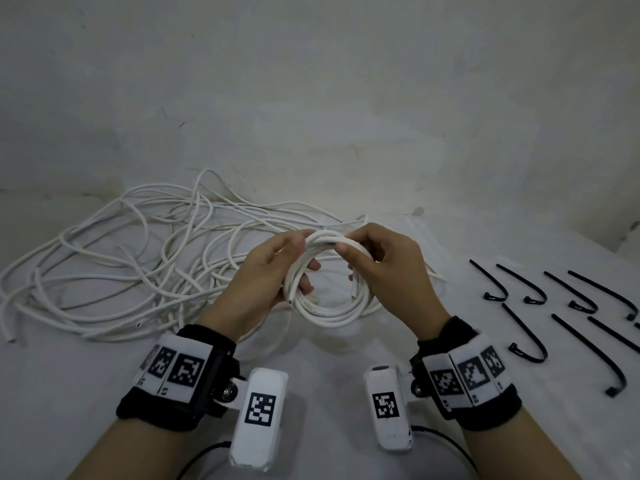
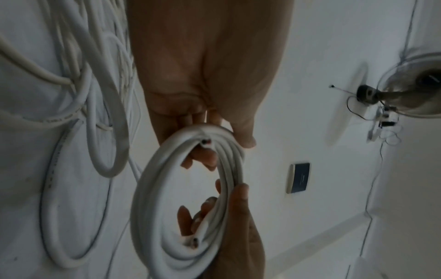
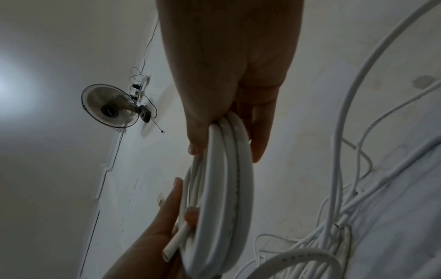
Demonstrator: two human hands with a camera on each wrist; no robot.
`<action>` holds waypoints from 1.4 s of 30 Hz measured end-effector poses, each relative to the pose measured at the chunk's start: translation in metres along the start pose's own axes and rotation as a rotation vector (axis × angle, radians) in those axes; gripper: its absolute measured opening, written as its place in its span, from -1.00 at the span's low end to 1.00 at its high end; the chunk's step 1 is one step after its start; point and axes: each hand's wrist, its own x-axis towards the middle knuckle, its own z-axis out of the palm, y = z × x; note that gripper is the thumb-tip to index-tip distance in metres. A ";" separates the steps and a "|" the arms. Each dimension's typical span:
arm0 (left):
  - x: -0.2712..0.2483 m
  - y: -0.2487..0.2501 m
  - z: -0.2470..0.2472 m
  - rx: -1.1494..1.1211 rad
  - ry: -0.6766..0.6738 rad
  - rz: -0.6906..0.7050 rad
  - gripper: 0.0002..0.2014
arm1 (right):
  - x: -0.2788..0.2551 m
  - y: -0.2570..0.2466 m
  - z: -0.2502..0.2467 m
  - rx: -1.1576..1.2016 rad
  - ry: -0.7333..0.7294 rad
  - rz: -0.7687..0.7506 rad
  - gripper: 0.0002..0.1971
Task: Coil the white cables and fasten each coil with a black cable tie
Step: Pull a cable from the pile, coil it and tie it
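Note:
A white cable wound into a small coil (image 1: 325,299) is held up above the table between both hands. My left hand (image 1: 277,268) grips the coil's left side, with fingers curled through the ring and a cut cable end (image 1: 290,301) sticking out below them. My right hand (image 1: 374,261) pinches the coil's top right, thumb on top. The left wrist view shows the coil (image 2: 152,207) as a ring with both cut ends inside it. In the right wrist view the coil (image 3: 224,188) is edge-on. Several black cable ties (image 1: 554,299) lie on the table to the right.
A tangle of loose white cables (image 1: 121,258) spreads over the white table (image 1: 329,351) to the left and behind the hands. A stained wall (image 1: 311,98) rises close behind. A wall fan (image 3: 109,108) shows in the wrist views.

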 end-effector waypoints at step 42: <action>0.003 -0.007 0.073 0.243 -0.252 0.134 -0.68 | -0.027 0.010 -0.119 -0.064 0.045 0.345 -0.81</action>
